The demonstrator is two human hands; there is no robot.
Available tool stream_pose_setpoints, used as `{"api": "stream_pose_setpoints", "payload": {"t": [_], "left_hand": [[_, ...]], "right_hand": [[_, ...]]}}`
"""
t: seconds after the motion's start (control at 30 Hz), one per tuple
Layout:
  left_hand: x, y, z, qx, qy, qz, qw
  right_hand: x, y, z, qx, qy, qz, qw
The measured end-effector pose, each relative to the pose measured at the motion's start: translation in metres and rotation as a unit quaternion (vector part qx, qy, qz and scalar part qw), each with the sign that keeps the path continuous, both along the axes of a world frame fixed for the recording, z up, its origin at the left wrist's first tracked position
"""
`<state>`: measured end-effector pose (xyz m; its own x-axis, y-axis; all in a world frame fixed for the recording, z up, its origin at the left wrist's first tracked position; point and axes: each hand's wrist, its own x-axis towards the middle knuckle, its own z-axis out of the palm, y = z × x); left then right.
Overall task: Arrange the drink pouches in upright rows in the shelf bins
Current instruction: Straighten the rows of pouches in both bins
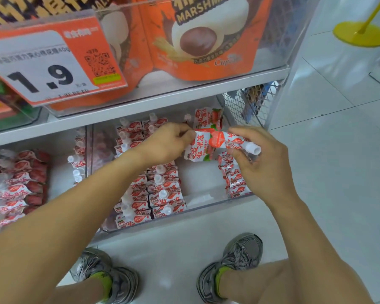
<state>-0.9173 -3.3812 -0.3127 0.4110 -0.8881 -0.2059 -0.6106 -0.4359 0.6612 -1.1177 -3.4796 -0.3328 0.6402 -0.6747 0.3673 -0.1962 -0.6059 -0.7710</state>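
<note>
Head view looks down on both hands working over a clear shelf bin [206,210] on the lower shelf. The left hand [165,142] is closed, fingers pinching the upper corner of a red-and-white drink pouch [199,150] that hangs tilted above the bin's bare middle. The right hand [263,159] is curled around a second pouch [230,142], which lies nearly level across the fingers with its white cap [253,148] pointing right; the two pouches touch between the hands. Under the left forearm, rows of upright pouches [160,189] fill the bin's left part, caps up. A shorter row [234,178] stands along the bin's right wall, just below the right hand. One more pouch [207,117] stands at the bin's back, beyond the hands. A neighbouring bin [18,178] to the left holds more pouches. Above, orange marshmallow bags [198,36] sit behind a price tag [42,66]. Grey shoes [230,266] show on the floor.
</note>
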Motion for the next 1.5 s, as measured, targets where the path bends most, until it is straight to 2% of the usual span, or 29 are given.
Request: {"api": "stream_pose_setpoints", "payload": {"t": [0.13,0.23,0.3,0.37,0.43,0.57,0.7,0.77,0.83,0.9,1.07,1.2,1.37,1.43,1.5], "left_hand": [[-0.006,0.016,0.007,-0.063,0.022,0.025,0.997],[-0.011,0.025,0.01,-0.109,0.07,0.062,0.99],[-0.011,0.031,0.014,-0.116,0.089,0.068,0.987],[-0.008,0.038,0.015,-0.101,0.098,0.03,0.99],[-0.003,0.043,0.012,-0.094,0.092,-0.004,0.991],[-0.001,0.049,0.01,-0.136,0.052,0.014,0.989],[-0.01,0.046,0.017,-0.164,0.093,0.025,0.982],[-0.011,0.045,0.014,-0.156,0.109,0.005,0.982],[-0.01,0.044,0.01,-0.139,0.114,-0.017,0.984],[-0.011,0.04,0.008,-0.135,0.077,-0.029,0.987],[-0.013,0.02,0.008,-0.161,-0.122,-0.019,0.979],[-0.008,-0.003,0.005,-0.157,-0.194,0.013,0.968],[-0.008,-0.041,-0.024,-0.158,-0.222,-0.002,0.962],[-0.014,-0.05,-0.034,-0.145,-0.208,-0.023,0.967],[-0.016,-0.054,-0.039,-0.131,-0.164,-0.067,0.975]], "right_hand": [[0.004,0.004,0.002,0.034,0.017,0.033,0.999],[0.008,0.007,0.006,0.068,0.006,0.069,0.995],[0.01,0.008,0.007,0.071,0.013,0.081,0.994],[0.011,0.007,0.006,0.07,0.027,0.088,0.993],[0.012,0.004,0.005,0.069,0.033,0.106,0.991],[0.018,0.002,0.006,0.041,0.035,0.171,0.984],[0.026,0.004,0.009,0.069,0.031,0.159,0.984],[0.028,0.004,0.01,0.105,0.022,0.14,0.984],[0.03,0.004,0.009,0.098,0.009,0.111,0.989],[0.033,0.001,0.007,0.058,0.003,0.086,0.995],[0.042,-0.001,0.002,-0.021,-0.021,0.063,0.998],[0.038,-0.016,0.001,-0.052,-0.003,0.044,0.998],[0.027,-0.018,0.006,-0.062,-0.098,-0.084,0.99],[0.028,-0.016,0.006,-0.061,-0.091,-0.097,0.989],[0.03,-0.016,0.003,-0.035,-0.048,-0.066,0.996]]}}
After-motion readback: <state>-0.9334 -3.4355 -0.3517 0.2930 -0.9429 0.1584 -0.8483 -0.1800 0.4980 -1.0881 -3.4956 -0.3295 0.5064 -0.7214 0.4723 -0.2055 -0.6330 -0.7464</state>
